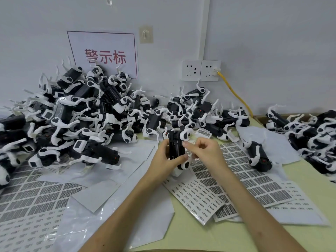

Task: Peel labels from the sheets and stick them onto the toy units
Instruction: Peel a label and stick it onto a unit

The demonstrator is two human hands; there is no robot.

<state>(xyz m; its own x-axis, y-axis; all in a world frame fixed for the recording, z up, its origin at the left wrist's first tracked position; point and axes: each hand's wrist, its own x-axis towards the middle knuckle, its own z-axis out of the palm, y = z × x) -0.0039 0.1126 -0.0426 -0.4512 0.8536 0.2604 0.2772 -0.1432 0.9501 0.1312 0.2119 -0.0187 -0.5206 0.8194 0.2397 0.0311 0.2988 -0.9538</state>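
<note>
My left hand [164, 157] grips a black and white toy unit [176, 148], held on end above the table with its black underside facing me. My right hand [204, 151] has its fingertips against the toy's right side, with index finger and thumb close together; whether a label sits between them I cannot tell. Label sheets [241, 177] with grey printed stickers lie on the table under and to the right of my hands. More label sheets [31, 199] lie at the lower left.
A big heap of toy units [76, 113] fills the left and back of the table, a smaller heap [203, 110] sits behind my hands, another pile [312, 135] at the right. One toy [258, 155] lies alone by the sheets. Wall sockets [200, 70] with a yellow cable behind.
</note>
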